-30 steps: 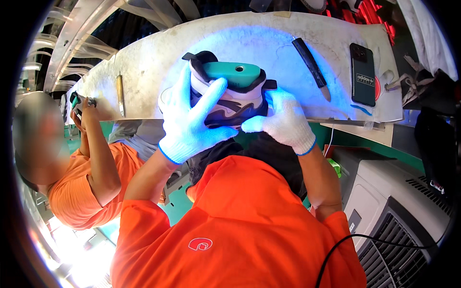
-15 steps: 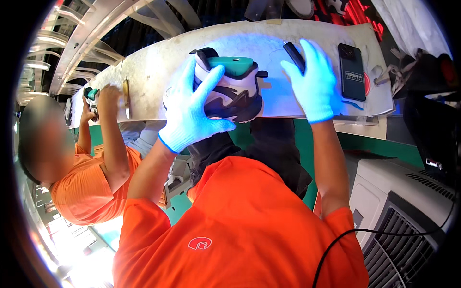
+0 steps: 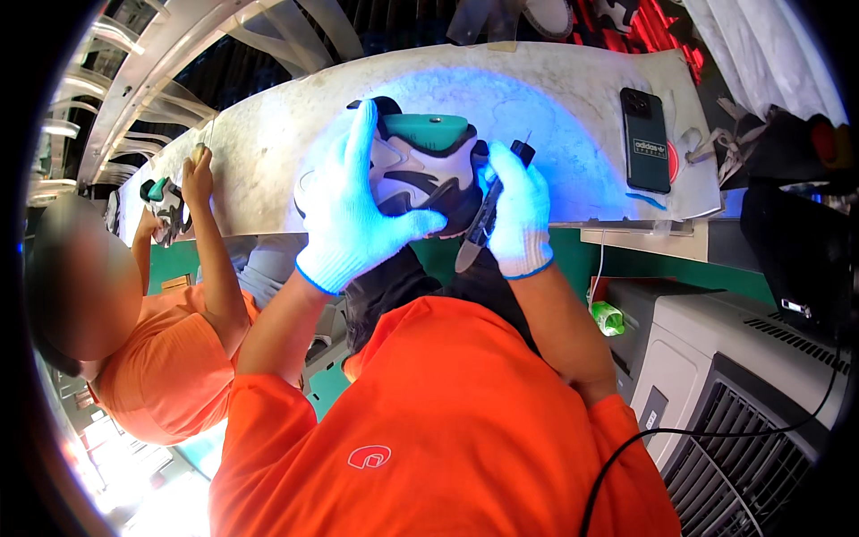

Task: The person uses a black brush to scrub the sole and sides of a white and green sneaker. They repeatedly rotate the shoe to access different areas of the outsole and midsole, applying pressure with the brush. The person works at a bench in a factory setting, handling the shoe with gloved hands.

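A white, grey and black sneaker (image 3: 419,176) lies on its side at the near edge of the workbench, with a teal shoe last (image 3: 434,131) filling its opening. My left hand (image 3: 352,201), in a white glove lit blue, grips the sneaker from its left side, thumb stretched along the lower part. My right hand (image 3: 521,208), gloved too, closes around a slim black tool (image 3: 484,219) beside the sneaker's right end. A thin pin sticks out of the tool's upper end; its lower end is flat, grey and rounded. Whether the tool touches the sneaker I cannot tell.
The pale workbench (image 3: 268,116) carries a dark phone (image 3: 646,143) and a small blue strip (image 3: 646,200) at the right. At the left a co-worker in orange (image 3: 174,349) handles another shoe (image 3: 167,215). A grey vented machine (image 3: 716,358) stands at lower right, a black cable (image 3: 707,432) before it.
My right hand has come left and down to the sneaker with the black tool, whose grey lower end now shows. My left hand keeps its hold. The co-worker's raised hand has shifted.
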The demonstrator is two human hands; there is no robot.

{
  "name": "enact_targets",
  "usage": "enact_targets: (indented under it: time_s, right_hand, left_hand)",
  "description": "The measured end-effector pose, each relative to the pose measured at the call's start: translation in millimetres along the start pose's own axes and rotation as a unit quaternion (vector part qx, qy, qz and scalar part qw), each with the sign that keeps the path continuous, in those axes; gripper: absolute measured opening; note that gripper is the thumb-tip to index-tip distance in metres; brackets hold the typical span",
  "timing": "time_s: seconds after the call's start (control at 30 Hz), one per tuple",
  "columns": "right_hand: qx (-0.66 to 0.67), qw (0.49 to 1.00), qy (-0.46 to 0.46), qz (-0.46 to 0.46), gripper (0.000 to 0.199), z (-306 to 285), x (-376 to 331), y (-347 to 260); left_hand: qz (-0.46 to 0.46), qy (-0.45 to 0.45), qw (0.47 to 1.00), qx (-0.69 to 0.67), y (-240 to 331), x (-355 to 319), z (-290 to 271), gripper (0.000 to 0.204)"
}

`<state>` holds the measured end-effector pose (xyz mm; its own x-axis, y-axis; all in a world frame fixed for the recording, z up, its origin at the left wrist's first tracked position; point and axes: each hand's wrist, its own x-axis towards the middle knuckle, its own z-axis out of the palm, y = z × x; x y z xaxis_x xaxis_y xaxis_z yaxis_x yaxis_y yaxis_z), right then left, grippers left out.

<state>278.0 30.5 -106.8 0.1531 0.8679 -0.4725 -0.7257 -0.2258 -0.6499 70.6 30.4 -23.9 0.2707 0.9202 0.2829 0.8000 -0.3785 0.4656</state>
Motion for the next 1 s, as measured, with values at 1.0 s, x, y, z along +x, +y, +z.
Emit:
enact_targets:
  time_s: [1.0]
  right_hand:
    - [-0.215, 0.929, 0.114, -0.28, 0.024, 36, -22, 28]
  left_hand:
    - [0.102, 0.113, 0.987, 0.056, -21, -45, 37, 0.104]
